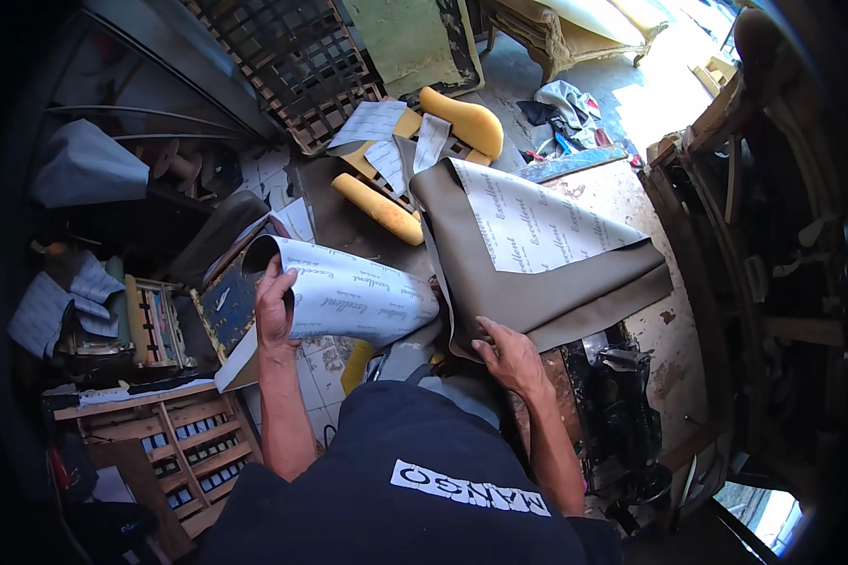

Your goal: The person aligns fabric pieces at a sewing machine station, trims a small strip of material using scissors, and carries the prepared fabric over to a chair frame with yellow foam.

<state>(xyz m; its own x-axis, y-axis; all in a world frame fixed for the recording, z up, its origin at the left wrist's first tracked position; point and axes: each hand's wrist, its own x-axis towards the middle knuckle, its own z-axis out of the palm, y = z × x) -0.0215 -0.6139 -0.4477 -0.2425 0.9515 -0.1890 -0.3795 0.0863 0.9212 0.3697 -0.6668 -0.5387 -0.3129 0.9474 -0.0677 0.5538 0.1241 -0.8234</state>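
My left hand [275, 306] grips the upper left edge of a curled sheet of vinyl upholstery [358, 297], its white printed backing facing up. To the right, brown vinyl upholstery [471, 240] lies over a work table, one corner folded back to show the same white backing. My right hand [513, 360] is at the near edge of this brown vinyl, thumb and fingers closed on the edge. Whether the curled part and the brown part are one piece cannot be told; they meet in front of my body.
A dark sewing machine [622, 405] stands on the table [655, 334] to the right. Yellow foam-padded pieces [382, 209] and vinyl scraps lie ahead. A webbed frame [292, 66] leans at the back. Wooden frames [184, 452] crowd the left, and more rise along the right.
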